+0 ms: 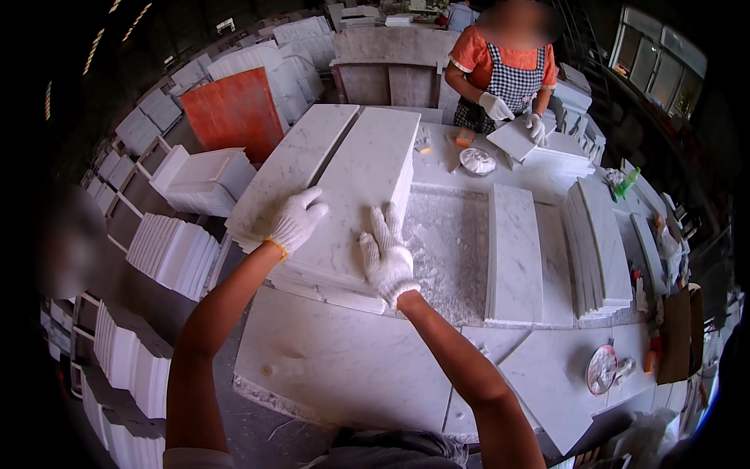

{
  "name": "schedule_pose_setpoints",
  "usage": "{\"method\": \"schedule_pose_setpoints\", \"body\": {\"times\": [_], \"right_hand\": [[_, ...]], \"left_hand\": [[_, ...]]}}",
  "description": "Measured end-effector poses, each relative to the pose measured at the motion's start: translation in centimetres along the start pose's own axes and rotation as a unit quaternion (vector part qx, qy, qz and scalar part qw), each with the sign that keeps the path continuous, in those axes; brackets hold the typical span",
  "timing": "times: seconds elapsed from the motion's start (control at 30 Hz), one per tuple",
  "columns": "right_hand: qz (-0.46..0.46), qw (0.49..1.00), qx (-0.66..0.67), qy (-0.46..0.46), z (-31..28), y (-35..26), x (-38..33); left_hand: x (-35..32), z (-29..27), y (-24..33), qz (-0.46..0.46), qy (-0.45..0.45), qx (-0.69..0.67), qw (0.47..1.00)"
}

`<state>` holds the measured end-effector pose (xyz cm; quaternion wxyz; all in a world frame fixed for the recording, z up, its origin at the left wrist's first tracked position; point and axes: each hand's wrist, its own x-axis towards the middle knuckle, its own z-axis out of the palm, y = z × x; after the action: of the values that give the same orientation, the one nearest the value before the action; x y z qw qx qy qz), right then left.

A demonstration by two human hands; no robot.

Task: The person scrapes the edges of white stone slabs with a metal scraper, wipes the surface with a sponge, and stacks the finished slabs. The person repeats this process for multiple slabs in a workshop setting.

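Both my hands wear white knit gloves. My left hand [297, 219] lies flat on the near left corner of the top slab of a stack of long white marble slabs [367, 168]. My right hand [387, 256] rests flat, fingers spread, on the near end of the same slab. Left of the stack, another long marble slab [293, 160] lies apart by a narrow gap. Neither hand grips anything.
A marble worktable [336, 367] carries a single slab [513, 250], upright leaning tiles [601, 250] and a round white dish [477, 161]. Across the table a person in an orange shirt and checked apron handles a tile [512, 139]. Tile stacks [172, 250] and an orange board [234, 109] stand at left.
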<state>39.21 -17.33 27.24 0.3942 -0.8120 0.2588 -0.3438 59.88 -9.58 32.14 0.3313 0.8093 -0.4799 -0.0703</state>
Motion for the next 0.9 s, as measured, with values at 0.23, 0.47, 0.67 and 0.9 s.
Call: {"method": "schedule_pose_setpoints", "body": {"times": [0.23, 0.47, 0.67, 0.9], "right_hand": [[0.004, 0.999, 0.038, 0.005, -0.19, -0.25, 0.02], [0.005, 0.998, 0.062, 0.008, -0.58, -0.44, -0.02], [0.011, 0.999, 0.05, 0.006, -0.71, -0.33, -0.01], [0.014, 0.997, 0.07, 0.004, -0.62, -0.39, -0.21]], "left_hand": [[-0.27, 0.05, -0.03, 0.001, 0.005, 0.006, 1.0], [-0.33, 0.25, 0.04, -0.013, 0.013, 0.019, 1.0], [-0.6, 0.52, -0.12, 0.0, 0.027, 0.029, 0.999], [-0.86, 0.49, 0.36, -0.023, 0.02, 0.023, 0.999]]}}
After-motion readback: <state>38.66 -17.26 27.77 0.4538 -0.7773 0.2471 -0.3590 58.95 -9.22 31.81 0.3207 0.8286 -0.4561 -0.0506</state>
